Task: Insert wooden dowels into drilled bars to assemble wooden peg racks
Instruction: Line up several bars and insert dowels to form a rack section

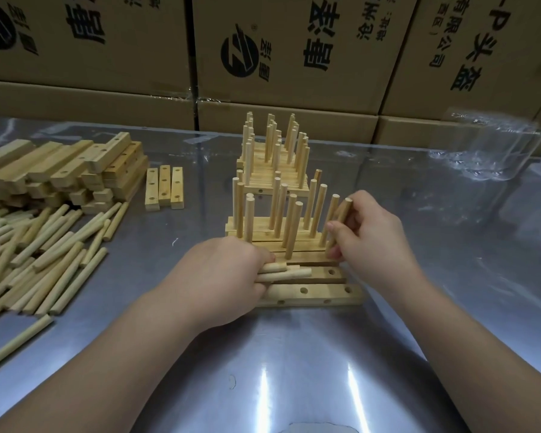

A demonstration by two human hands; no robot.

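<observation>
I am gripping one dowel (341, 218) in my right hand (370, 245), fingers and thumb curling round it. It is leaning slightly over the right end of a bar just behind the front bar (320, 294). My fingers are hiding its lower end, so I cannot tell if it is sitting in a hole. The front bar is lying flat on the counter (294, 370) closest to me, showing open holes on its top and near side. My left hand (228, 275) is resting over the left end of that bar, fingers curling round spare dowels (283, 272) that are lying sideways and pointing right.

Behind the front bar, filled bars (272, 235) are sitting packed together, their dowels standing upright. Further behind it, finished racks (275, 157) are sitting in a stack. Behind and left of the front bar, three short bars (164, 187) are lying side by side, holes up. Further left a pile of drilled bars (63, 170) is sitting, and directly left of the front bar a heap of loose dowels (38, 251) is spreading out. Behind and right of it, clear plastic (487, 151) is lying crumpled.

Cardboard boxes (294, 73) are standing far behind it, showing a round black logo and sideways characters reading 唐泽, 沧州, 有限公司 and 头盔.
</observation>
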